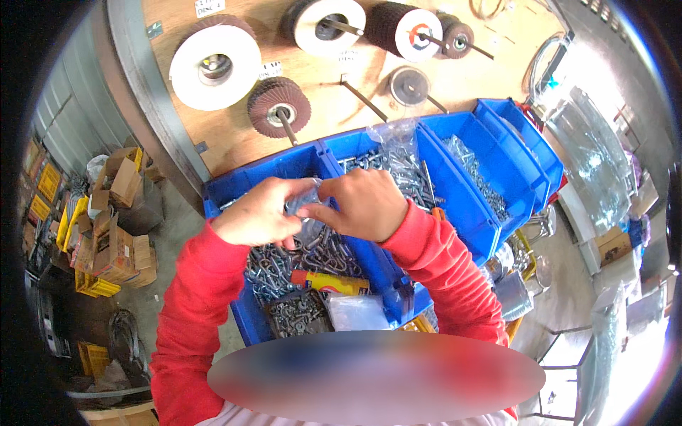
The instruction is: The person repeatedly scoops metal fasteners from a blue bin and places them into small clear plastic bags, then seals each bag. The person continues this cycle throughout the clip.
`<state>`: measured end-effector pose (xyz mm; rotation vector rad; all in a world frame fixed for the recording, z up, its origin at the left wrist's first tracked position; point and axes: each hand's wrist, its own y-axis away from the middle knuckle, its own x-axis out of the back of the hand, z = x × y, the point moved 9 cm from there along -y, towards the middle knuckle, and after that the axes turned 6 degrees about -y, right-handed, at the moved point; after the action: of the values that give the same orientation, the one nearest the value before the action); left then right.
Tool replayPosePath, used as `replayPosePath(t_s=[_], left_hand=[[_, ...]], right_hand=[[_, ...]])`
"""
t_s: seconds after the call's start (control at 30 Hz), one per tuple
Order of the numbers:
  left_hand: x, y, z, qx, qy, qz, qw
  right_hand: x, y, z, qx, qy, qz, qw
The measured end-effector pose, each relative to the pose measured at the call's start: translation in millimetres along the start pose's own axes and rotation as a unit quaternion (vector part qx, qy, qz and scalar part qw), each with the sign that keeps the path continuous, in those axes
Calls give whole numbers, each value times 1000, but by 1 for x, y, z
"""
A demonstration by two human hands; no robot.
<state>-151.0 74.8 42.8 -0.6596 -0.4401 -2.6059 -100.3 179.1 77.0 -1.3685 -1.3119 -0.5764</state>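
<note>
Above the leftmost blue bin (302,162), a piece of clear plastic (302,199) is showing between the two hands. The left hand (261,211) is curling partly closed, its thumb and fingers gripping the plastic's left side; the right hand (367,204) is bending its fingers inward, pinching the other side between thumb and forefinger. Beneath them, loose metal hooks (305,255) are filling the bin, while a red-and-yellow cylinder (332,282) is lying nearer the person. Beside each other at the near end, a tray of small fasteners (295,314) and a clear packet (359,313) are resting.
</note>
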Motion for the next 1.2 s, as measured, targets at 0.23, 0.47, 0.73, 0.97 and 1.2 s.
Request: replayPosePath(t_s=[0.23,0.47,0.73,0.97,1.2], left_hand=[[-18,-11,-12,-6,-18,21,1000],[-30,-19,-58,-2,26,118,993],[-28,-22,-75,68,46,133,988],[-31,-22,-83,93,71,120,986],[-32,-18,-84,72,82,99,989]], right_hand=[[21,35,32,-2,-285,99,954],[138,217,311,-299,-103,377,870],[18,317,503,-439,42,32,897],[-7,294,477,-466,45,-60,882],[3,297,431,-453,17,-104,885]])
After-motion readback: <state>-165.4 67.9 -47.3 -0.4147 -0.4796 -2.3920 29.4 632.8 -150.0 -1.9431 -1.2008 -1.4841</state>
